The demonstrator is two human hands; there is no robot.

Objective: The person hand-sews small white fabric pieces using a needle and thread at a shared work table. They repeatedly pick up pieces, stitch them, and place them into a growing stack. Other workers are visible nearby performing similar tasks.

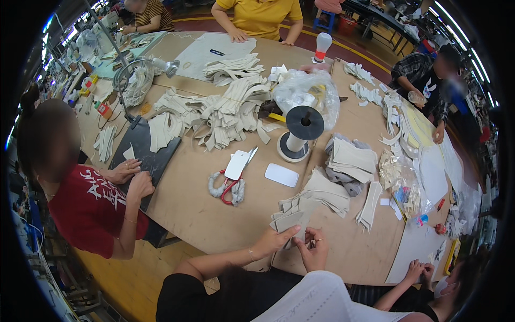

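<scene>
My left hand point(274, 241) is closed on a fanned stack of beige fabric pieces point(294, 212), held over the near edge of the table. Close beside it, my right hand point(313, 250) has its fingers bent in a pinch at the stack's lower end; what lies between those fingertips is hidden. Just beyond, more beige cut pieces point(328, 193) lie spread on the brown tabletop. Farther back sits a pile wrapped in grey point(351, 160). To the left are red-handled scissors point(234, 185) with padded grips and a white card on them.
A black-flanged spool point(304, 124) stands mid-table near a white card point(281, 175) and a clear plastic bag point(308, 94). Heaps of beige strips point(233, 107) lie farther back. A co-worker in red point(91, 209) works at a dark board point(147, 155) on my left; other people surround the table.
</scene>
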